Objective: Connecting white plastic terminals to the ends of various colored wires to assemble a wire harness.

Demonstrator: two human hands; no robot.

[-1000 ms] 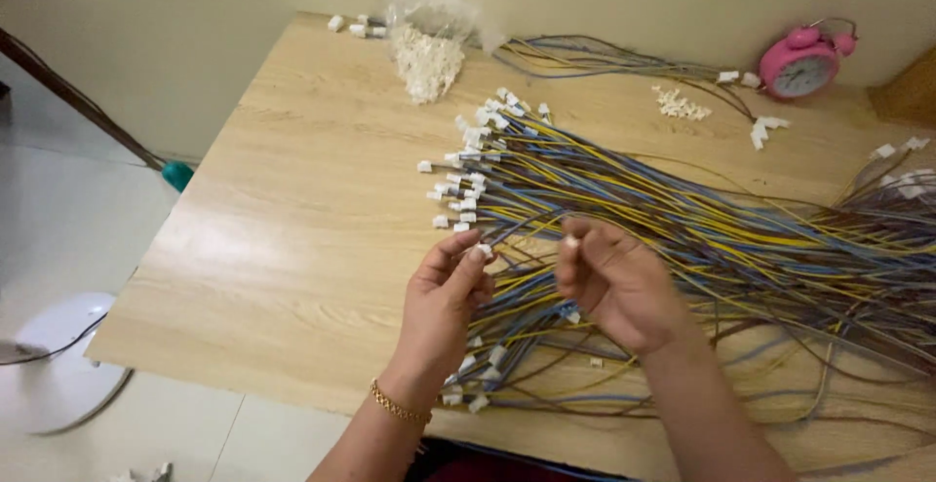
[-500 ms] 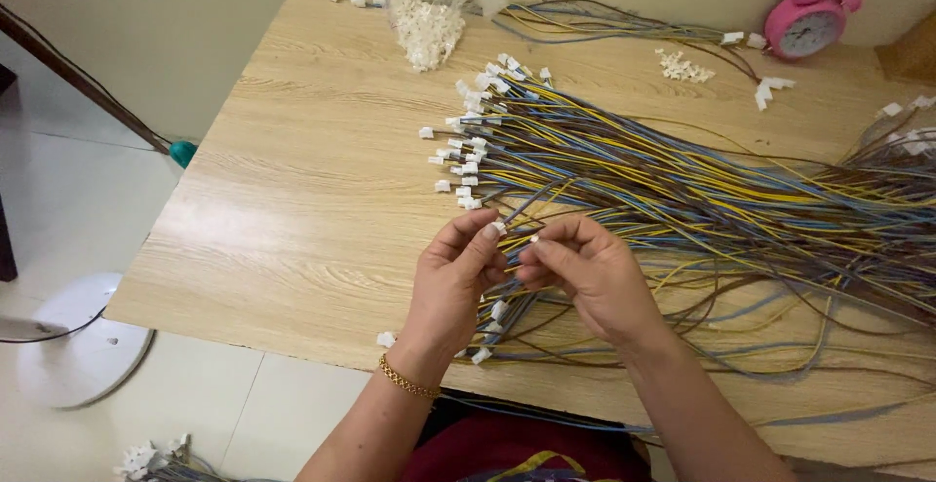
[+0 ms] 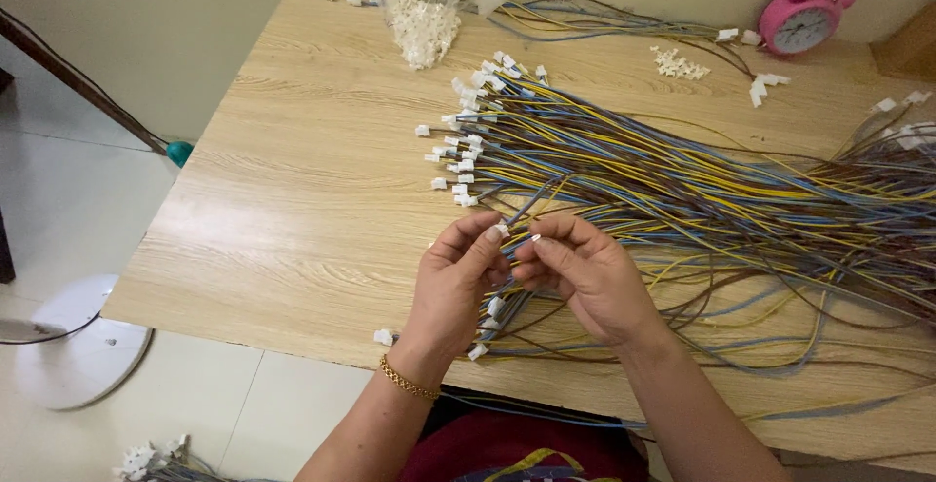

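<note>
Right now both hands meet just above the near part of the wooden bench (image 3: pixel 292 209). The left hand (image 3: pixel 456 282) has thumb and forefinger pinched on a small white connector (image 3: pixel 501 230), and the right hand (image 3: pixel 585 277) has its fingertips pinched close beside it, on the thin wires that run into that connector; whether the right fingers also touch the connector itself I cannot tell. A gold bracelet (image 3: pixel 408 381) circles the left wrist. Beneath and behind the hands lies a big wire bundle (image 3: pixel 702 190) of yellow, blue, grey and brown strands, spread across the right half of the bench, its white-plugged ends fanned out toward the middle of the bench. A few more plugged ends lie under the left hand near the front edge, and one loose white plug (image 3: pixel 383 337) sits at that edge, just beside the left wrist. At the far edge a clear plastic bag (image 3: pixel 421 4) holds a heap of white connectors, with several more scattered to its left. A pink alarm clock (image 3: pixel 801 22) stands at the far right corner, and small clumps of white plugs (image 3: pixel 680 64) lie near it. On the floor to the left is a white round fan base (image 3: pixel 73 346).
</note>
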